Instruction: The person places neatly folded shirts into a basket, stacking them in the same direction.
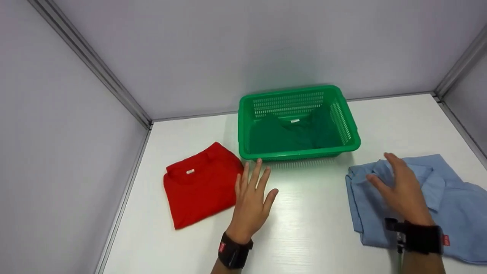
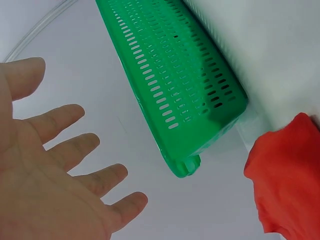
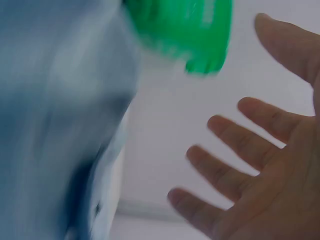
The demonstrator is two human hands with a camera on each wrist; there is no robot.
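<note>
My left hand (image 1: 250, 203) hovers with spread fingers between a folded red shirt (image 1: 205, 186) and the front of a green plastic basket (image 1: 296, 154). Nothing is in its grasp in the left wrist view, where the palm faces the perforated basket side. Over a light blue collared shirt (image 1: 384, 220) at the right is my right hand (image 1: 403, 192), thumb and fingers apart, holding nothing. That shirt is partly folded, with one part spread out to the right. A dark green garment (image 1: 281, 133) with a white label lies inside the basket.
A white table (image 1: 304, 224) carries everything. Pale panels stand around it: a back wall (image 1: 228, 57) right behind the basket, a left wall (image 1: 57, 152) and a right wall (image 1: 470, 83). Each wrist wears a black band (image 1: 234, 251).
</note>
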